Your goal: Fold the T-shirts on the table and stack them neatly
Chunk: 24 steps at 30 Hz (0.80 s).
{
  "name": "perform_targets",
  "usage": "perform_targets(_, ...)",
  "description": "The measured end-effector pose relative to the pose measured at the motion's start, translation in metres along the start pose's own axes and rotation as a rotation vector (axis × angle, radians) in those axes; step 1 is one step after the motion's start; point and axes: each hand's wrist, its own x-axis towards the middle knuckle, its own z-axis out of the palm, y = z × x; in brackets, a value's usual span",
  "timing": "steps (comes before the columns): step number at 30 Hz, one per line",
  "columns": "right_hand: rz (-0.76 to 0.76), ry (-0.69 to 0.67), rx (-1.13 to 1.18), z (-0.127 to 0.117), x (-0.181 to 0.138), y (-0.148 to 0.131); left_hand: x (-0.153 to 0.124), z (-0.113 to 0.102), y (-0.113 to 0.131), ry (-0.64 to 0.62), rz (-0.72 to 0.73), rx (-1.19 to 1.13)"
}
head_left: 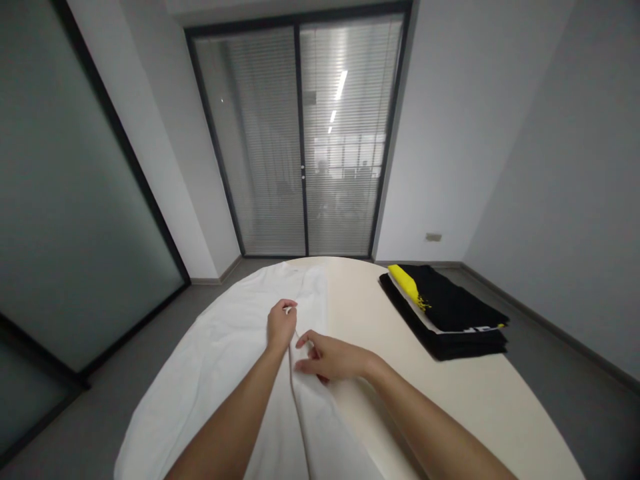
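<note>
A large white cloth [225,347], possibly a garment, lies spread over the left side of the table and hangs past its near left edge. A long fold or seam runs down it toward me. My left hand [283,327] is closed in a pinch on the cloth at the far end of this fold, with a bit of white fabric showing at the fingertips. Just right of it and nearer to me, my right hand [333,357] is over the cloth's right strip. Its thumb and index finger are apart; the other fingers curl under, partly hidden.
The cloth lies on a round cream table [355,293]. A stack of folded black garments [455,303], the top one with yellow and white parts, sits near the right edge. Beyond are glass doors with blinds [300,147] and white walls; a frosted panel [75,187] stands left.
</note>
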Motion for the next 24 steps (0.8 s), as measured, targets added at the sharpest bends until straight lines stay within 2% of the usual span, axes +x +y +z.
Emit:
perform_targets(2, 0.019, -0.040, -0.126, 0.000, -0.001, 0.000, -0.002, 0.001, -0.002, -0.032, 0.002, 0.049)
perform_targets(6, -0.067, -0.042, -0.263, 0.001, -0.003, -0.003, -0.001, 0.001, -0.002, -0.104, 0.023, 0.134)
perform_targets(11, -0.169, -0.070, -0.172, 0.005, -0.008, -0.018, 0.008, -0.010, 0.001, -0.060, 0.005, 0.225)
perform_targets(13, -0.106, -0.151, -0.132, 0.008, -0.012, -0.023, 0.010, -0.015, -0.001, -0.051, -0.026, 0.285)
perform_targets(17, 0.089, -0.433, -0.185, 0.015, -0.020, -0.033, 0.009, -0.019, -0.008, -0.074, -0.061, 0.406)
perform_targets(20, 0.050, -0.524, -0.144, 0.020, -0.023, -0.039, 0.007, -0.018, -0.010, -0.073, -0.025, 0.468)
perform_targets(22, -0.012, -0.463, -0.119, 0.022, -0.023, -0.042, 0.004, -0.017, -0.010, -0.062, 0.023, 0.511)
perform_targets(24, -0.041, -0.256, -0.191, 0.022, -0.019, -0.040, 0.002, -0.016, -0.008, -0.052, 0.080, 0.550)
